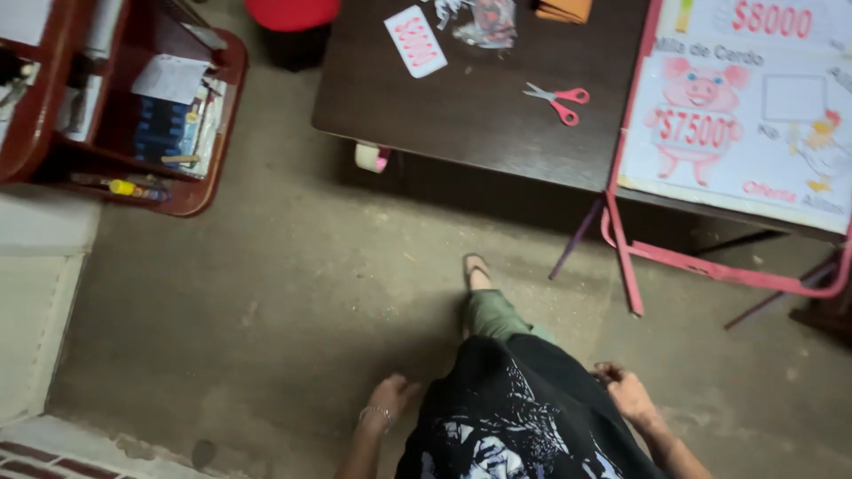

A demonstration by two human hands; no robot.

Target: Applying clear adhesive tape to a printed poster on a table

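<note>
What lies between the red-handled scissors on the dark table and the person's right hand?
Head view: past the red-handled scissors comes the dark table's edge, then bare concrete floor down to the right hand.

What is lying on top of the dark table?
On the dark table lie red-handled scissors, a white card with red print, crumpled clear plastic and an orange item cut off by the frame. A poster board covers its right end.

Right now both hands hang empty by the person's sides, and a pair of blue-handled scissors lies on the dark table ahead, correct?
Not quite: the scissors have red handles, not blue, as the head view shows. The rest holds: the left hand and right hand hang empty by the person's sides, and the scissors lie on the dark table ahead.
</note>
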